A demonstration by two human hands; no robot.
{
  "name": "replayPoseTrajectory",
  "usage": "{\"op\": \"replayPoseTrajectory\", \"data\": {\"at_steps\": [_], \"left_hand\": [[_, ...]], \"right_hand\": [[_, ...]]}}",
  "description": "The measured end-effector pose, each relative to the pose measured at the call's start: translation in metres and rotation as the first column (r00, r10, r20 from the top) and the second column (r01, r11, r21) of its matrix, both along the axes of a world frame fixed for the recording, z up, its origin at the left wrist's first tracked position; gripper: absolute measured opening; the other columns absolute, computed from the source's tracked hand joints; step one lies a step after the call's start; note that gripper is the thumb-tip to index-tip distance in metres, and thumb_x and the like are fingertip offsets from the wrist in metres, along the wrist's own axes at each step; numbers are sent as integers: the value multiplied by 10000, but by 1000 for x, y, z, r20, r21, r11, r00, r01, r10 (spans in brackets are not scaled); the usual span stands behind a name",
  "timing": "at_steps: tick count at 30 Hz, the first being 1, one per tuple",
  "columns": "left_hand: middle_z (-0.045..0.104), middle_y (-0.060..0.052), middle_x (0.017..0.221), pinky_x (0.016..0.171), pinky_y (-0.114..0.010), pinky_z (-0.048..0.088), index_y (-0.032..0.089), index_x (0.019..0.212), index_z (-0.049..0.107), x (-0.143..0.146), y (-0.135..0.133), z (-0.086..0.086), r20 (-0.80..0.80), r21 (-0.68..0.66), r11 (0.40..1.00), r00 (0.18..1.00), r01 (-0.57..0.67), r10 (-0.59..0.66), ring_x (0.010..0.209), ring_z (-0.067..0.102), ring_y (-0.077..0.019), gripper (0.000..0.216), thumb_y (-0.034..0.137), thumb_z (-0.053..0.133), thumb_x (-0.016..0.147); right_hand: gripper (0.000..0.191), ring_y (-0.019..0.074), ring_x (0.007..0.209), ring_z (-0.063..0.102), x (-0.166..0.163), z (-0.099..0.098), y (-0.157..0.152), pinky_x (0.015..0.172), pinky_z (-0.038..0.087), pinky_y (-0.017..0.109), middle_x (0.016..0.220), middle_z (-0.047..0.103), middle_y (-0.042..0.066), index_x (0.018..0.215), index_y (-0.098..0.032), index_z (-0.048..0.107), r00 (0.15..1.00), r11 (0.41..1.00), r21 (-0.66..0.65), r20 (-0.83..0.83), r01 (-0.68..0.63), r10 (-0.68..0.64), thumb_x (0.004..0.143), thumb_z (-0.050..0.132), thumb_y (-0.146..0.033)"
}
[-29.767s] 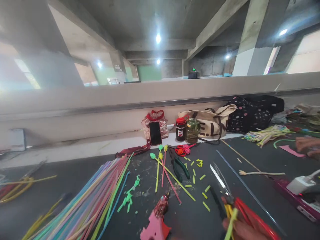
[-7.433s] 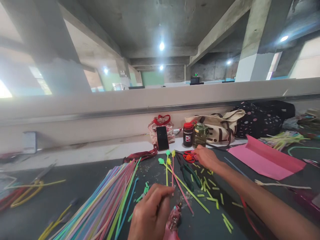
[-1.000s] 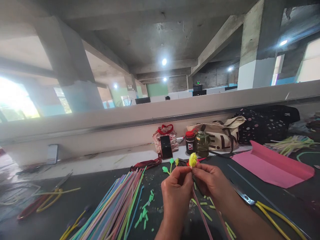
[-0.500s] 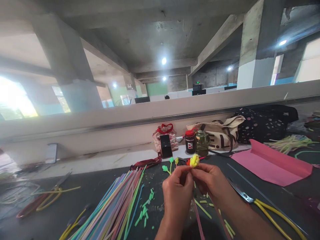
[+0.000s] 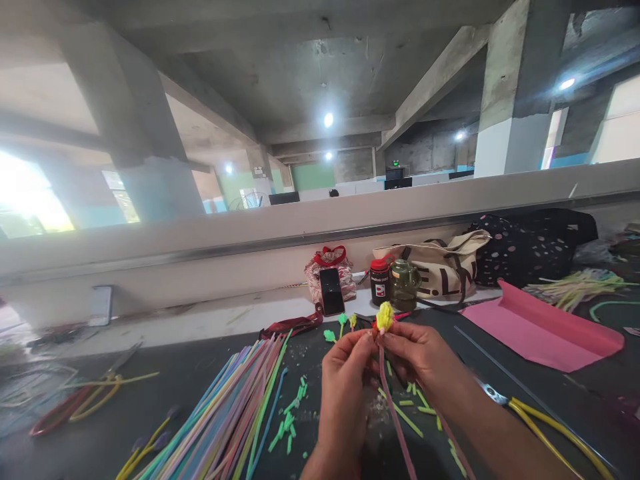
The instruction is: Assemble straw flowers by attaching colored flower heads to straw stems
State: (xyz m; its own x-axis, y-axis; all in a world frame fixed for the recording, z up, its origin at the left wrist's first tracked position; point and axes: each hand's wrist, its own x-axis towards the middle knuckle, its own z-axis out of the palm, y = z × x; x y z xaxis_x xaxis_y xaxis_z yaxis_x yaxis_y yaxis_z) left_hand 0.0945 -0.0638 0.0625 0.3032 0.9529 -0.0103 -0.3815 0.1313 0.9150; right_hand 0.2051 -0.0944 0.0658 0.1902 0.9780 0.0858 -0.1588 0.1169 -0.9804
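Note:
A small yellow pipe-cleaner flower (image 5: 385, 316) stands upright between my two hands. A long pink pipe cleaner (image 5: 395, 417) runs from its base down toward the table's near edge; another pink length hangs beside my right wrist. My right hand (image 5: 417, 353) pinches the flower's base between thumb and fingers. My left hand (image 5: 347, 373) is closed close against the base from the other side, seemingly on the pink pipe cleaner, its fingertips partly hidden. Just beyond my hands lie green pipe-cleaner buds (image 5: 330, 336) on stems. Short green clippings (image 5: 287, 423) and yellow-green clippings (image 5: 407, 417) lie around my hands.
Left lies a bundle of coloured pipe cleaners (image 5: 220, 413). Yellow-handled scissors (image 5: 545, 427) and a pink sheet (image 5: 550, 333) are on the right. A phone (image 5: 332, 292), a black bottle (image 5: 380, 283), a green jug (image 5: 404, 287) and a cloth bag (image 5: 445, 270) stand behind.
The flower has tipped more upright and shifted slightly left and up. My left fingers have moved a little away from it, and the pink pipe cleaner at its base now shows.

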Motion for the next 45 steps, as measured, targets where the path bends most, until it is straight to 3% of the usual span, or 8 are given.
{"op": "replayPoseTrajectory", "data": {"at_steps": [3,10,18,26,33,36,41,45], "left_hand": [[521,44,571,374,-137,271,157,728,578,-5,4,2,156,-175,971,978,165,-138,421,427,-34,229,301,680,583],[436,73,475,338,-113,197,164,662,495,-7,8,-4,165,-195,937,951,291,-262,374,373,-18,237,264,686,565],[432,75,447,319,-117,243,164,668,481,-5,8,-8,107,-130,961,967,243,-230,347,371,-24,261,290,682,560],[494,59,504,321,-146,341,159,694,484,-3,14,-14,-4,-63,986,988,156,-156,365,429,-48,261,258,679,550],[565,22,686,309,-143,339,156,777,530,-10,11,-10,102,-126,982,986,144,-131,404,476,-44,276,343,647,612],[550,28,618,288,-132,310,142,762,532,-13,12,-8,67,-141,968,977,209,-201,370,457,-39,248,285,662,606],[535,27,558,284,-119,293,119,728,539,-11,15,-15,56,-110,956,962,273,-268,363,471,-40,244,265,685,596],[535,21,515,283,-115,287,108,684,542,-8,15,-23,88,-158,935,948,318,-307,343,461,-37,237,277,686,599]], "right_hand": [[297,37,372,325,2,6,-4,373,173,197,488,467,-45,623,-130,583,992,998,-3,109,-62,62,663,617,-422],[293,59,377,350,6,9,-7,397,214,209,426,413,-58,591,-137,574,945,996,-16,316,-84,85,702,580,-409],[152,59,377,325,4,9,-5,381,197,203,421,412,-54,579,-139,591,917,994,-69,385,-88,108,685,535,-233],[152,56,394,273,-1,8,-2,395,176,208,395,366,-65,528,-135,591,872,998,-66,490,8,26,650,553,-216],[186,45,348,285,3,-4,6,363,149,196,394,382,-74,600,-148,550,970,992,-110,225,-66,90,681,556,-316],[169,43,336,281,6,-6,7,353,122,195,390,381,-77,634,-151,555,972,984,-159,208,-78,111,683,549,-313],[126,43,363,294,9,1,4,370,165,189,401,397,-71,640,-139,595,934,988,-151,346,-42,93,668,534,-246],[146,58,422,355,11,9,2,402,221,187,443,453,-51,598,-136,622,870,992,-118,483,-43,96,659,516,-216]]}}
